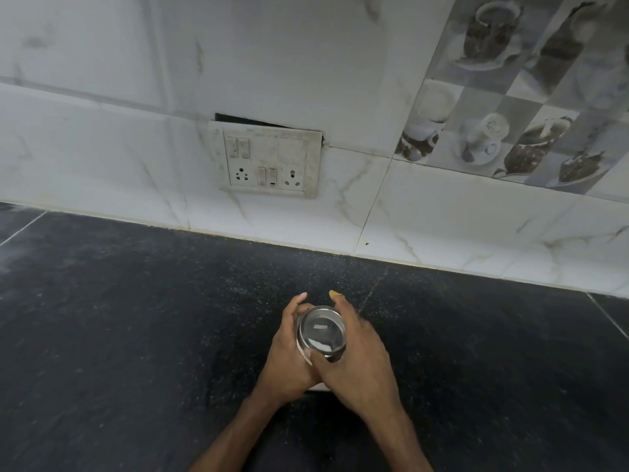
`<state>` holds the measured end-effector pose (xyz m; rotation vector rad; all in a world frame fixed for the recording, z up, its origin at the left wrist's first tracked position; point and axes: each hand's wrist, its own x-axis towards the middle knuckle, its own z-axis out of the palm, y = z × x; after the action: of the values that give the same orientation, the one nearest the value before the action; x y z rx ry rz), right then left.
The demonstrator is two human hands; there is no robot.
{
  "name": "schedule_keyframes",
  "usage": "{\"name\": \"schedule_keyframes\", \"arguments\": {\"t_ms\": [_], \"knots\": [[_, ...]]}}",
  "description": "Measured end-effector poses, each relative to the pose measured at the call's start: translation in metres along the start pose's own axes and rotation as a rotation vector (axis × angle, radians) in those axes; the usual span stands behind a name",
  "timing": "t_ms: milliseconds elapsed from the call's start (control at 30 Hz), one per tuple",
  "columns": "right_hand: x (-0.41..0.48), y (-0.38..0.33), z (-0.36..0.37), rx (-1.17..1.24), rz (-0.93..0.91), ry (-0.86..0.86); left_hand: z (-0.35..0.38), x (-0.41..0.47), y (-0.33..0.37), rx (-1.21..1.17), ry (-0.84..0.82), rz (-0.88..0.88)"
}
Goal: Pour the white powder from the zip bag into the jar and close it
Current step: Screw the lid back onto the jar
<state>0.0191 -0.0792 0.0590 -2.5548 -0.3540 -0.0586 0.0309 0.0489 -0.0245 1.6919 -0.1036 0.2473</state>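
Observation:
A small jar with a shiny metal lid and clear top stands on the black counter, seen from above. My left hand wraps round the jar's left side. My right hand grips the lid from the right, thumb across its near edge and a finger curled over the far rim. A sliver of something white shows beneath my hands. The zip bag is not clearly in view.
A white marble-tiled wall rises behind the counter, with a switch and socket plate set in it. Patterned cup tiles fill the upper right.

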Motion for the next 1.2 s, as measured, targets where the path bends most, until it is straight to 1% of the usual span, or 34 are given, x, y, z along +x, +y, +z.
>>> {"name": "schedule_keyframes", "arguments": {"t_ms": [100, 167, 233, 267, 367, 400, 467, 533, 567, 600, 667, 733, 833, 900, 967, 1033, 1100, 1133, 1200], "knots": [[0.002, -0.006, 0.006, -0.045, 0.055, 0.062, 0.001, 0.000, -0.002, 0.006, -0.004, 0.009], [0.002, -0.006, 0.006, -0.042, 0.067, 0.019, 0.002, 0.000, -0.002, -0.004, -0.012, 0.005], [0.001, -0.005, 0.004, -0.004, 0.021, -0.029, 0.001, 0.001, -0.002, 0.006, -0.017, 0.009], [0.000, -0.006, 0.004, -0.008, 0.005, -0.024, 0.001, 0.001, -0.002, 0.004, -0.015, 0.002], [0.001, -0.013, 0.006, -0.095, 0.065, 0.064, 0.000, 0.000, -0.003, -0.014, -0.007, -0.002], [0.001, -0.015, 0.005, -0.125, 0.093, 0.061, 0.000, -0.001, -0.003, -0.019, -0.008, -0.010], [0.000, -0.012, 0.000, -0.165, 0.088, -0.002, 0.001, -0.002, 0.000, -0.038, -0.010, -0.019], [-0.001, -0.010, -0.009, -0.148, 0.058, -0.066, 0.001, 0.000, 0.002, -0.037, -0.005, -0.019], [-0.001, -0.011, -0.010, -0.131, 0.048, -0.071, 0.001, 0.001, 0.002, -0.039, -0.003, -0.017], [-0.001, -0.012, -0.010, -0.129, 0.047, -0.048, 0.001, 0.001, 0.002, -0.042, 0.001, -0.016], [-0.001, -0.015, -0.007, -0.157, 0.107, 0.031, 0.001, 0.000, 0.000, -0.027, 0.008, -0.010], [-0.003, -0.014, -0.006, -0.174, 0.137, -0.001, 0.001, -0.001, 0.000, -0.017, -0.002, -0.005], [-0.007, -0.009, -0.007, -0.095, 0.079, -0.066, 0.002, 0.000, 0.002, -0.008, -0.003, -0.017], [-0.006, -0.011, -0.005, -0.091, 0.072, -0.030, 0.002, -0.001, 0.001, -0.017, 0.013, -0.028], [-0.004, -0.013, -0.003, -0.150, 0.119, 0.010, 0.001, -0.002, -0.003, -0.011, 0.023, -0.031], [-0.005, -0.008, -0.005, -0.164, 0.129, -0.052, 0.001, -0.002, -0.002, 0.005, 0.009, -0.029], [-0.006, -0.004, -0.005, -0.061, 0.089, -0.121, 0.002, -0.001, 0.001, 0.008, 0.005, -0.036], [-0.006, -0.004, -0.005, -0.023, 0.061, -0.121, 0.002, -0.001, 0.002, 0.004, 0.011, -0.042], [-0.005, -0.007, -0.003, -0.036, 0.054, -0.048, 0.002, -0.001, 0.000, -0.001, 0.023, -0.049]]}}
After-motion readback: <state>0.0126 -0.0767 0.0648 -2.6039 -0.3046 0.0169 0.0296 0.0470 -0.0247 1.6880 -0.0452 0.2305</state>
